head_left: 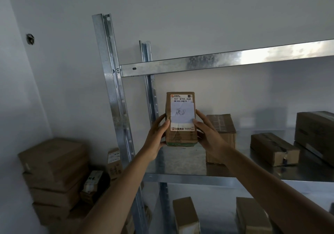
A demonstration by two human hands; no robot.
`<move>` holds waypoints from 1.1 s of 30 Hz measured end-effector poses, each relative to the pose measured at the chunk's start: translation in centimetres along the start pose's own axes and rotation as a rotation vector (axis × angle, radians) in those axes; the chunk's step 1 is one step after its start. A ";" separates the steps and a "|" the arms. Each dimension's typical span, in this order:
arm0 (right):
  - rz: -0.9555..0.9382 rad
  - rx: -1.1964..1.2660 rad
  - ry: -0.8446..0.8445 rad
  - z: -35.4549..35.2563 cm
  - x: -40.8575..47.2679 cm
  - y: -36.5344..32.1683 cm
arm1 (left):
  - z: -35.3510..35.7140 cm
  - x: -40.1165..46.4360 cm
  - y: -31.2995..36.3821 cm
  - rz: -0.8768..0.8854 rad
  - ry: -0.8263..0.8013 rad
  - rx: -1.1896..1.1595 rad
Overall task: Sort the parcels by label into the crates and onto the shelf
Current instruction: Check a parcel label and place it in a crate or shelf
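A small brown cardboard parcel (181,136) stands upright over the left end of a metal shelf board (180,163). Its front carries a white shipping label with a handwritten white note stuck over it. My left hand (156,137) grips the parcel's left side, thumb on the front face. My right hand (207,134) holds the right side, thumb pressing the edge of the note. I cannot tell whether the parcel's bottom touches the shelf board.
Three more brown boxes (221,134), (274,148), (316,132) lie on the same shelf to the right. Two boxes (186,215), (253,217) sit on the level below. A stack of cartons (54,176) stands at the left wall beside the steel upright (113,89).
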State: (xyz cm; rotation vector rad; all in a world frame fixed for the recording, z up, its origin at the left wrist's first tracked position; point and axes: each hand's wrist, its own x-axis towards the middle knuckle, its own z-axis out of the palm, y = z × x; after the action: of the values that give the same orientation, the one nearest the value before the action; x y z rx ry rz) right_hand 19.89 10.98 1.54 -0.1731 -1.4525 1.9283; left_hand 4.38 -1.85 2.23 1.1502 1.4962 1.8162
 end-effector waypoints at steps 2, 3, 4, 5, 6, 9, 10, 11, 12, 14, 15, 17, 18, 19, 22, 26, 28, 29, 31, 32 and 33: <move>-0.016 -0.032 0.001 -0.4 -0.6 -0.6 | 0.8 0.0 -0.2 0.011 -0.004 -0.004; -0.025 -0.048 0.003 -0.6 -0.8 -0.9 | 1.2 -0.1 -0.2 0.014 -0.005 -0.007; -0.033 -0.058 0.012 -0.8 -1.1 -1.2 | 1.7 -0.1 -0.2 0.018 -0.001 -0.012; -0.042 -0.065 0.019 -1.0 -1.4 -1.6 | 2.2 -0.2 -0.2 0.026 0.004 -0.017; -0.050 -0.067 0.024 -1.3 -1.8 -2.0 | 2.8 -0.3 -0.2 0.036 0.007 -0.021; -0.074 -0.084 0.034 -2.1 -3.0 -3.1 | 4.5 -0.3 -0.1 0.073 -0.006 -0.004; -0.083 -0.093 0.044 -2.4 -3.5 -3.5 | 5.1 -0.3 0.0 0.092 -0.018 0.010; -0.093 -0.107 0.059 -2.8 -4.0 -3.9 | 5.8 -0.4 0.0 0.107 -0.031 0.021; -0.104 -0.122 0.072 -3.2 -4.4 -4.3 | 6.5 -0.4 0.0 0.118 -0.041 0.025; -0.128 -0.147 0.090 -4.2 -5.6 -5.2 | 8.1 -0.5 0.0 0.136 -0.061 0.017; -0.132 -0.155 0.107 -4.6 -6.2 -5.7 | 8.9 -0.6 0.0 0.144 -0.073 0.011; -0.140 -0.161 0.127 -5.7 -7.4 -6.5 | 10.5 -0.7 0.0 0.154 -0.101 -0.007; -0.142 -0.170 0.140 -6.2 -8.1 -7.0 | 11.3 -0.8 0.1 0.155 -0.115 -0.021; -0.147 -0.186 0.158 -6.7 -8.8 -7.5 | 12.2 -0.9 0.1 0.154 -0.133 -0.038; -0.180 -0.216 0.199 -8.0 -10.6 -8.6 | 14.6 -1.2 0.2 0.154 -0.219 -0.090; -0.218 -0.247 0.278 -9.3 -13.8 -10.2 | 17.9 -1.8 0.3 0.128 -0.297 -0.147; -0.254 -0.255 0.327 -10.0 -16.0 -10.9 | 19.7 -2.4 0.6 0.126 -0.377 -0.159; -0.270 -0.256 0.343 -10.3 -17.3 -11.2 | 20.8 -2.7 0.6 0.130 -0.411 -0.156; -0.297 -0.272 0.413 -10.8 -20.1 -12.0 | 23.0 -3.8 0.8 0.132 -0.480 -0.163; -0.305 -0.278 0.456 -11.0 -21.5 -12.4 | 24.2 -4.4 0.9 0.133 -0.517 -0.179; -0.312 -0.286 0.500 -11.3 -22.9 -12.7 | 25.5 -5.0 0.8 0.130 -0.555 -0.197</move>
State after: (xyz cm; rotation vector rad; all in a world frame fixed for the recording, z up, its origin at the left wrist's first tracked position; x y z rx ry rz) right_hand 48.18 7.66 1.89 -0.4910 -1.3108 1.3028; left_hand 28.77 7.20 2.33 1.5171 0.9228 1.5058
